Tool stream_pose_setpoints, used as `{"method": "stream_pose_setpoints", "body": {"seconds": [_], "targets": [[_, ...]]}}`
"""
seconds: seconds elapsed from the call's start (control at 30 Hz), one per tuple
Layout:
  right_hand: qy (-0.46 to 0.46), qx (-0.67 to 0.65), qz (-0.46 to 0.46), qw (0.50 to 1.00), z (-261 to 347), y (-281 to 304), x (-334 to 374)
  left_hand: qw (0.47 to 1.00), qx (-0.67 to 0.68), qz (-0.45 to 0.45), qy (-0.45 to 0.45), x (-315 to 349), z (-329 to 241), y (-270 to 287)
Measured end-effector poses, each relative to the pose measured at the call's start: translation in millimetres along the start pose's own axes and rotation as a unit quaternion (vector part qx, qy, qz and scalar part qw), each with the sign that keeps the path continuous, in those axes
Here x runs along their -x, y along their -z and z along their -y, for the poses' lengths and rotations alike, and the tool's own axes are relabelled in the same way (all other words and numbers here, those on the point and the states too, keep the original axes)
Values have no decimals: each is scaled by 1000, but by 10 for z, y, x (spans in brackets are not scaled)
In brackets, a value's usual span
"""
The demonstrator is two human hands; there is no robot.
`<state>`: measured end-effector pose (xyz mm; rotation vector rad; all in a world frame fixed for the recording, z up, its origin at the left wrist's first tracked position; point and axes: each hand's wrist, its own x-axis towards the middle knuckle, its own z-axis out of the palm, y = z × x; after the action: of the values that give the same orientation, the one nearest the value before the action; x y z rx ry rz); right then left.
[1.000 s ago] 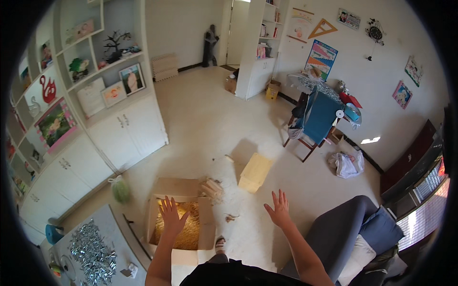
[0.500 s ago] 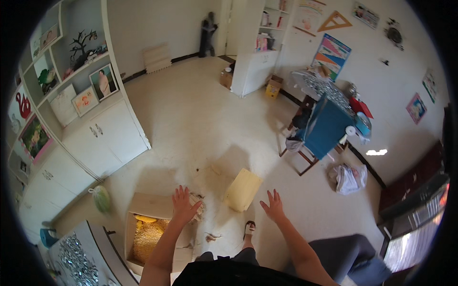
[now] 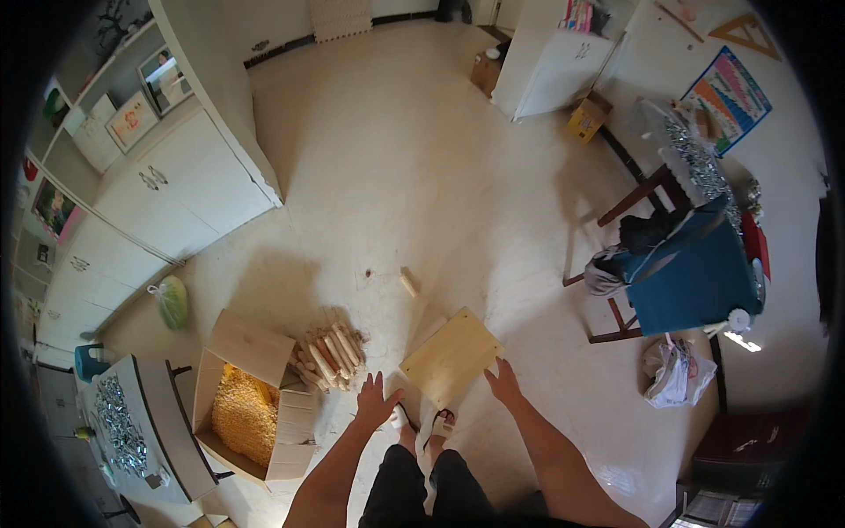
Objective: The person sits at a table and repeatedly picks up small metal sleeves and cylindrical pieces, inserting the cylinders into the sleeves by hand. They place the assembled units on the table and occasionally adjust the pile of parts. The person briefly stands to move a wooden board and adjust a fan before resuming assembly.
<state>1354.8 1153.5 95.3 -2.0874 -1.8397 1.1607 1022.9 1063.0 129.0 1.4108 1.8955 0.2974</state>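
My left hand (image 3: 378,400) is open, its fingers spread, in the air above my sandals. A pile of bare corn cobs (image 3: 331,355) lies on the floor just left of it. Beyond the cobs stands an open cardboard box (image 3: 293,421) holding yellow corn kernels (image 3: 245,414). My right hand (image 3: 504,385) is also open and empty, beside the right corner of a flat yellowish wooden board (image 3: 451,356). Whether its fingers touch the board I cannot tell. One loose cob (image 3: 408,282) rests on the floor past the board.
A table (image 3: 163,422) is at the lower left. A bagged green melon-like thing (image 3: 172,304) lies near white cabinets (image 3: 194,176). To the right stand a chair with a blue cover (image 3: 687,273) and a white plastic bag (image 3: 678,374). Pale floor stretches ahead.
The view has tilted down and shifted, so the cob pile, box and both my feet show more fully. My hands appear lower in the picture, still open. The board now appears nearer my right hand.
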Motion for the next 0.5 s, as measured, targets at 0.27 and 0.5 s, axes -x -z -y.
{"method": "stream_pose_setpoints", "body": {"seconds": [0.27, 0.5], "targets": [[-285, -164, -25, 944, -1458, -1166, -1219, 993, 15, 99, 69, -1349, 664, -1507], [-384, -585, -23, 714, -1792, -1874, -1475, 983, 73, 159, 59, -2436, 638, -2225]]}}
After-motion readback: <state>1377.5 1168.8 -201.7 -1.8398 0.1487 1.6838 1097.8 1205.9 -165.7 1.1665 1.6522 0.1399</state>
